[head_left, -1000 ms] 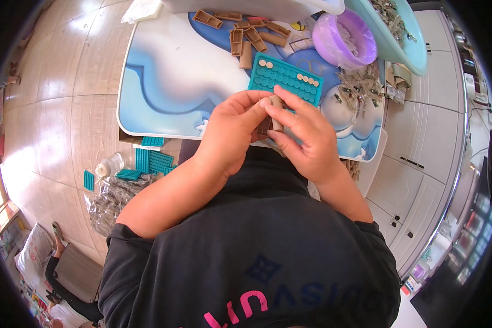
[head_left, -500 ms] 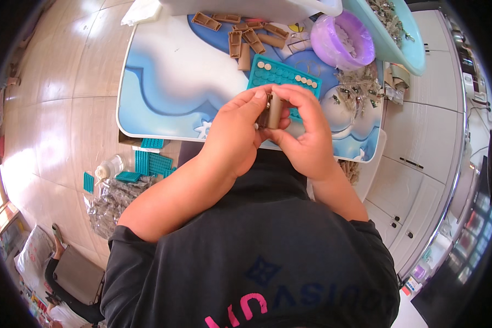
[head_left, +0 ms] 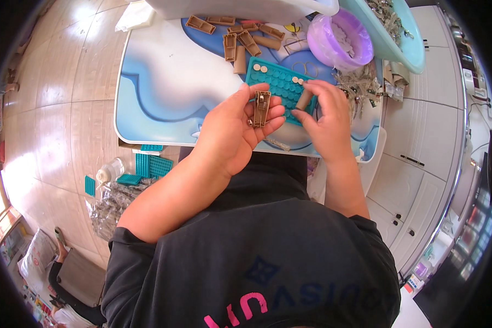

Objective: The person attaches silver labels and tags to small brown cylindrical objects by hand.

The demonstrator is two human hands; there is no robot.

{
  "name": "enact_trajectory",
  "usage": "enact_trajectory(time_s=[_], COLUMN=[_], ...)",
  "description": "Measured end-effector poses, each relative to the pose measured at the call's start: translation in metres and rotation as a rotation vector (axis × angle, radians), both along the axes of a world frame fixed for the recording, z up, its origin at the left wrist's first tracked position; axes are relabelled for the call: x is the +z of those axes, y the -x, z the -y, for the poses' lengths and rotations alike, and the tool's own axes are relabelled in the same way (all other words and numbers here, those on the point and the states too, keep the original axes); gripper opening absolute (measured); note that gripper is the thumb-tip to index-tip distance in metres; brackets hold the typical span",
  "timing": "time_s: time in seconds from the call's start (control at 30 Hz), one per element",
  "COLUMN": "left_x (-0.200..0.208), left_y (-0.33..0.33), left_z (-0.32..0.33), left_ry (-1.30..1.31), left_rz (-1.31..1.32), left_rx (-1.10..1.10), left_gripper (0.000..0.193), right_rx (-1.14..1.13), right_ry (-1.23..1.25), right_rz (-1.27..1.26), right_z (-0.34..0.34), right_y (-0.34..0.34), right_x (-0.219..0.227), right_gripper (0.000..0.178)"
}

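Left hand (head_left: 232,128): palm up, fingers extended, uncurled; brown casing (head_left: 261,109) with metal parts inside lies across the fingers. Right hand (head_left: 329,115): thumb and fingertips pinch a smooth brown cover (head_left: 304,100) at the right part of the teal tray (head_left: 278,82). Two pale discs (head_left: 256,67) sit at the tray's far-left corner; others near the right fingertips. Beyond: loose brown pieces (head_left: 230,46), several hollow side up. Far right: plastic-lined purple bowl (head_left: 321,48), then turquoise basin (head_left: 415,58).
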State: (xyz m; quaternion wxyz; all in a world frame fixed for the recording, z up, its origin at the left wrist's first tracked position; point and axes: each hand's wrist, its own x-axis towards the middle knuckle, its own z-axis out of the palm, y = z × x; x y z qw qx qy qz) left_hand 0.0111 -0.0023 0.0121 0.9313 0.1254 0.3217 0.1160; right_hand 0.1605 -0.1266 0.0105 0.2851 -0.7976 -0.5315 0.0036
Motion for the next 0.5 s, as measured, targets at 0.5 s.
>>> enact_trajectory(time_s=[0.5], left_x=[0.006], left_y=[-0.001], left_z=[0.000], left_ry=[0.008], left_rz=[0.002], left_rx=[-0.032], left_gripper=[0.051], right_rx=[-0.134], right_ry=[0.006], right_rz=[0.105], right_z=[0.021], right_y=[0.000], right_x=[0.012], right_gripper=[0.042])
